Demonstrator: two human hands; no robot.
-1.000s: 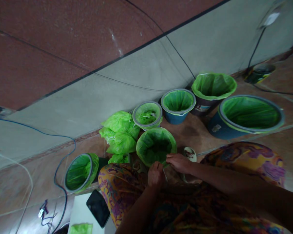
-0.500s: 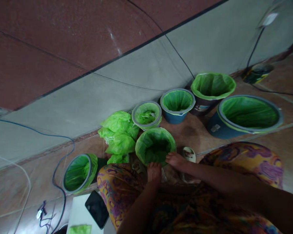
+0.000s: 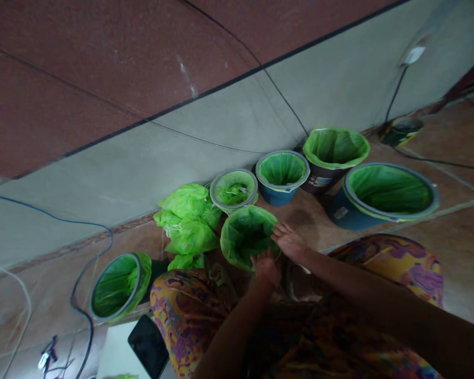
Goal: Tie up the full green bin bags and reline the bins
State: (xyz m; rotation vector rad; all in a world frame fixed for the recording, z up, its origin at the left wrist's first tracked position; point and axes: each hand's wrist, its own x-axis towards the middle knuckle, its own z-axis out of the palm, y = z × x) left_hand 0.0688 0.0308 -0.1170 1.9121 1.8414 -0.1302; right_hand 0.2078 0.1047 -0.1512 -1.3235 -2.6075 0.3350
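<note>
Between my knees stands a bin lined with a green bin liner (image 3: 234, 247), whose edge is folded out over the rim and hides most of the bin. My left hand (image 3: 267, 267) is at the near right part of the rim, fingers bent over the liner's edge. Just right of it, my right hand (image 3: 290, 242) holds the right side of the rim, fingers over the liner and thumb side hidden. Behind this bin is a smaller grey-rimmed lined bin (image 3: 218, 204) with crumpled green plastic inside. Tied green bags (image 3: 191, 234) lie piled to the left.
Along the wall stand a blue lined bin (image 3: 277, 197), a dark lined bin (image 3: 319, 180) and a large blue bin (image 3: 351, 216). Another lined bin (image 3: 139, 305) tilts at left. A phone (image 3: 148, 345) rests on a white surface (image 3: 112, 350). Cables (image 3: 90, 316) cross the floor.
Both hands have moved along the rim toward its right side, the left one rightward from the near edge and the right one slightly up. The view has shifted a little.
</note>
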